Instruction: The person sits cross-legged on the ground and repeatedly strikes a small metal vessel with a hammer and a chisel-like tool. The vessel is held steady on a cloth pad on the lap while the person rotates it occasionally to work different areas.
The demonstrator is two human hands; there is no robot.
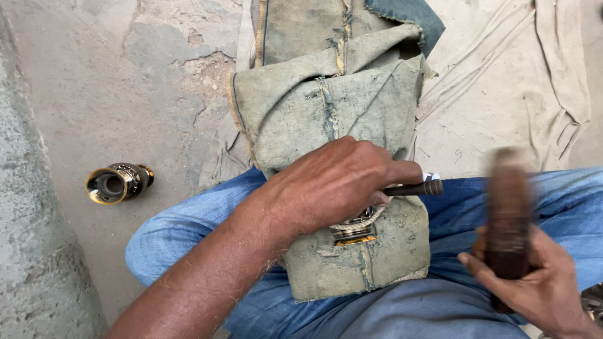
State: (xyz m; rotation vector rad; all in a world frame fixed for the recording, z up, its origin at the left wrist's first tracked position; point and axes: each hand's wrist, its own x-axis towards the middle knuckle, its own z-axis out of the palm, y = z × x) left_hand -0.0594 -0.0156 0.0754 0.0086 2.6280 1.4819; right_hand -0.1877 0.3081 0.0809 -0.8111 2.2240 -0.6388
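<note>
My left hand [336,182] grips a dark metal punch [416,188] that points right, and it presses down on a shiny engraved metal piece [355,229]. That piece rests on a folded, worn denim cloth [326,107] laid over my leg. My right hand [534,282] holds a brown wooden mallet [507,213] upright, blurred by motion, to the right of the punch's end. My legs, in blue trousers [188,226], fill the lower part of the view.
A gold and silver engraved ring-shaped metal piece [117,182] lies on the cracked concrete floor [94,94] at the left. A pale cloth [502,81] is spread at the upper right. Another shiny metal object [593,301] shows at the right edge.
</note>
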